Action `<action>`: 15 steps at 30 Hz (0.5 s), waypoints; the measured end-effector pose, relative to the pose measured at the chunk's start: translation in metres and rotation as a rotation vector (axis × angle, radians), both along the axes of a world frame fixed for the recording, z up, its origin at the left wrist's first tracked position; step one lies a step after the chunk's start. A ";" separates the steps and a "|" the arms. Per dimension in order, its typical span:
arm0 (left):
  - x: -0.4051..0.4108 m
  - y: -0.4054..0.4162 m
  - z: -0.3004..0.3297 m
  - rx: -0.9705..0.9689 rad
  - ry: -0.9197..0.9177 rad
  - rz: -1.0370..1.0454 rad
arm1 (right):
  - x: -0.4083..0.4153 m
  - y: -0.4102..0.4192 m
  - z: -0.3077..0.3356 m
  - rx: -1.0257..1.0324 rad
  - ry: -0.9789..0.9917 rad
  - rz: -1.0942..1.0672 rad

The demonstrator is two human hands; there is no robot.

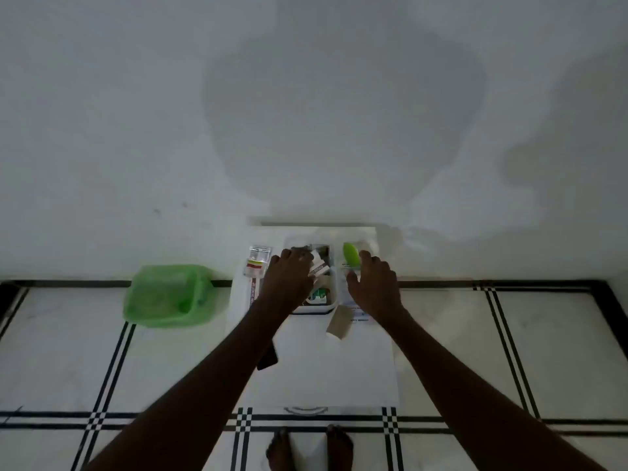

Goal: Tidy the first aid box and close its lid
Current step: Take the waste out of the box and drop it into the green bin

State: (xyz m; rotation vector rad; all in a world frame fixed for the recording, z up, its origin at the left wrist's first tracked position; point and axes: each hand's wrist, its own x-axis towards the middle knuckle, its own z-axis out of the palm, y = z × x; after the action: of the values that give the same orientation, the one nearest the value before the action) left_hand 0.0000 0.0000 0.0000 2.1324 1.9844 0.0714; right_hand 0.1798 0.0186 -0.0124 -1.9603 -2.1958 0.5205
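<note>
The white first aid box [360, 232] lies open on the floor against the wall. Its flat lid [323, 375] spreads toward me. My left hand [289, 277] is palm down over the inner tray [333, 300], fingers curled on a white packet [318, 267] that sticks out at an angle. My right hand [373, 287] hovers over the right compartment with fingers apart, fingertips next to a green bottle [350, 256]. A clear pouch with a red and yellow label [257, 264] sits in the left compartment. A tan packet [339, 322] leans at the tray's near corner.
A green plastic tub in a green bag [170, 295] stands left of the box by the wall. A dark flat object [268, 358] lies partly under my left forearm. My bare feet [309, 447] are at the lower edge, on the tiled floor.
</note>
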 end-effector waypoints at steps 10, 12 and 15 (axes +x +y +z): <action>0.004 0.042 -0.040 -0.071 0.288 0.032 | -0.009 0.013 -0.060 -0.116 0.023 -0.187; 0.003 0.047 -0.043 -0.079 0.271 0.027 | -0.011 0.015 -0.064 -0.116 0.005 -0.218; 0.003 0.048 -0.046 -0.087 0.259 0.029 | -0.010 0.018 -0.071 -0.109 -0.018 -0.248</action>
State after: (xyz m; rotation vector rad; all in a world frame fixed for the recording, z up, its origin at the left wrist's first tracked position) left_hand 0.0030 0.0478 -0.0458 2.1504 2.1123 -0.2948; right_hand 0.1696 0.0364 -0.0834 -2.2597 -1.9314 0.5962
